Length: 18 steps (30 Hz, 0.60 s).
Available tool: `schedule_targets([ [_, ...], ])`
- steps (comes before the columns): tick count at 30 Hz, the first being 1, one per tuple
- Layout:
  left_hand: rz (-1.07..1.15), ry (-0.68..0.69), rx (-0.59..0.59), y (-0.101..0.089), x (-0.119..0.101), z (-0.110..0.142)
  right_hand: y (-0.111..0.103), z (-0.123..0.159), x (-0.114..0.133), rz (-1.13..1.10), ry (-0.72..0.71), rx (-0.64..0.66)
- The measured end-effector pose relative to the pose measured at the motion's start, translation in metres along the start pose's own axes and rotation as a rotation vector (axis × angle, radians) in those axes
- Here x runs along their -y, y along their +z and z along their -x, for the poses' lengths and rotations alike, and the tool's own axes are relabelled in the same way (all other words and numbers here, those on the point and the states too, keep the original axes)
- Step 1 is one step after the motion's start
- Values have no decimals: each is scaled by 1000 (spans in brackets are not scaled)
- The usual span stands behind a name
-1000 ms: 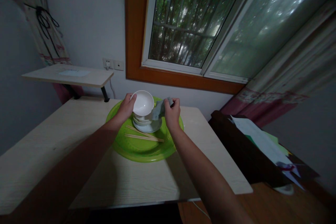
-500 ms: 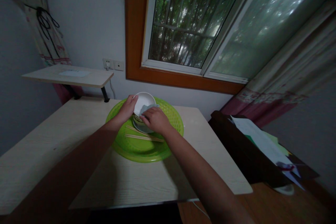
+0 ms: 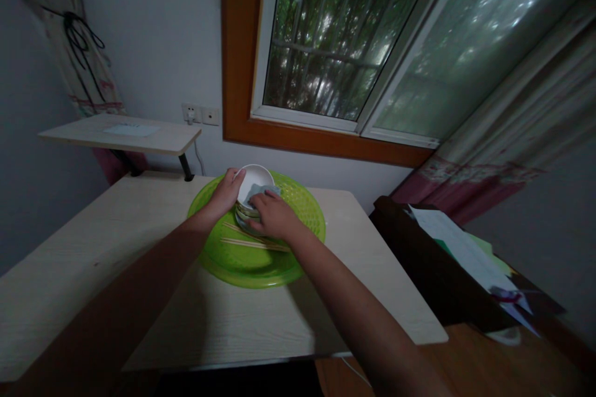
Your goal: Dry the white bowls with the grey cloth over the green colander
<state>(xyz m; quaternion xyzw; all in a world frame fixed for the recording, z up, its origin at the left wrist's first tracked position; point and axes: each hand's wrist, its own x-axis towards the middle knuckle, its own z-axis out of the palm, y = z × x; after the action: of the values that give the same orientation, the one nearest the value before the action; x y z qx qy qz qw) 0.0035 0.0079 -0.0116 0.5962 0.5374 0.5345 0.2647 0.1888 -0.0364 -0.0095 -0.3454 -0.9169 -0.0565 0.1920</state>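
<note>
Hands (image 3: 251,205) work over wooden table (image 3: 93,260) below window (image 3: 335,43).

Domestic room, dining corner
Barred window (image 3: 326,43), patterned curtains (image 3: 507,130), wall sockets (image 3: 200,114); crockery and chopsticks (image 3: 254,240) on green tray (image 3: 261,267) on wooden surface (image 3: 139,285)

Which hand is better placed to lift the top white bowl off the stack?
Probably left: the left hand grips the white ceramic bowl by its rim; the right hand presses the grey cloth inside.
</note>
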Motion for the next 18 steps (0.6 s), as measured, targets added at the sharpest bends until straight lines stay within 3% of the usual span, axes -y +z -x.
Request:
schedule_targets([
  [11,-3,-15,3,0,3,-3,-2,0,2,196,99,-101],
  [18,-7,1,-13,-1,-1,-1,-10,-2,11,101,13,7],
])
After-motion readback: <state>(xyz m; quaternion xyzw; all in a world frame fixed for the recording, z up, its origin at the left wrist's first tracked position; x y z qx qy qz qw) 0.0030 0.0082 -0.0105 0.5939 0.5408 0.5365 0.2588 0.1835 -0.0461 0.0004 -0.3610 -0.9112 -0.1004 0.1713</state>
